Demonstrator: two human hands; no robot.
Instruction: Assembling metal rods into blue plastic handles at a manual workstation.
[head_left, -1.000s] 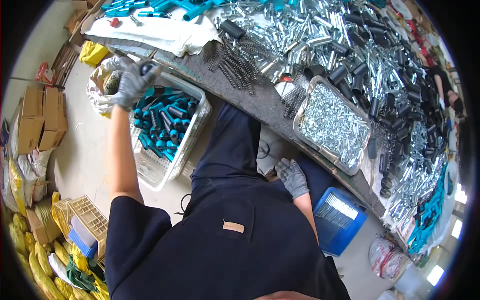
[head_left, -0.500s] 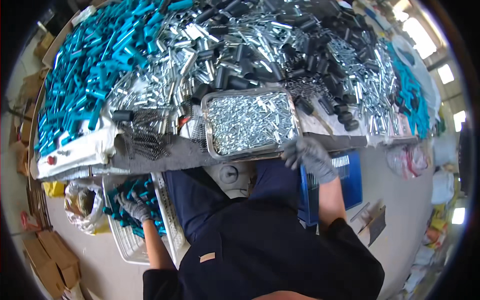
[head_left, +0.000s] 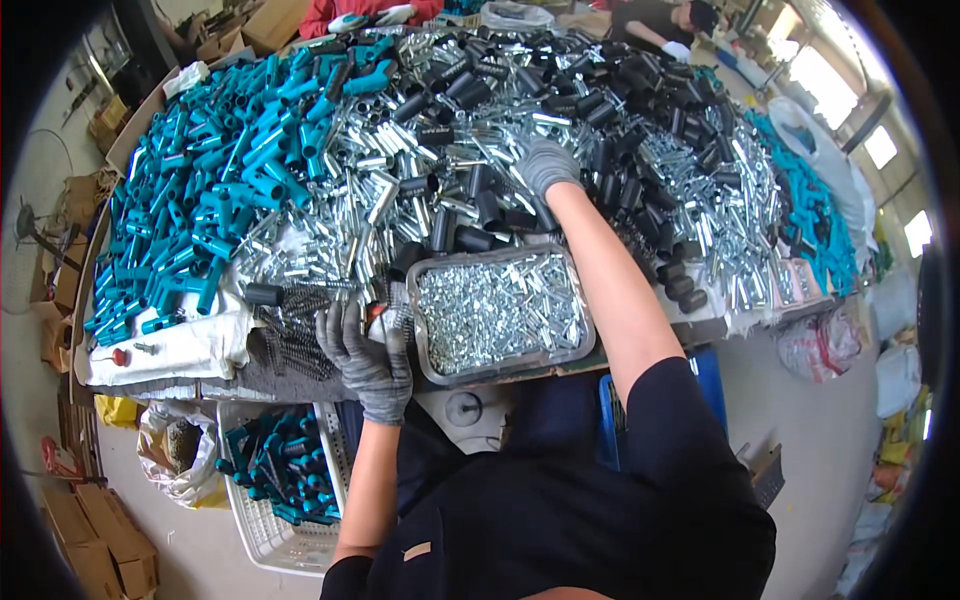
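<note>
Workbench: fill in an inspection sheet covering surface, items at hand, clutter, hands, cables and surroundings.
Surface: workbench mostly covered; white cloth at front left.
Items at hand: metal tubes heaped mid-bench; small metal parts fill the tray.
Clutter: teal pieces, black sleeves and dark springs lie loose.
Left hand: gloved, fingers spread, between springs and tray.
Right hand: gloved, among heaped parts; grip unclear.
Cables: nothing clearly seen.
Surroundings: white basket below left; blue crate below right; person in red across the bench.
</note>
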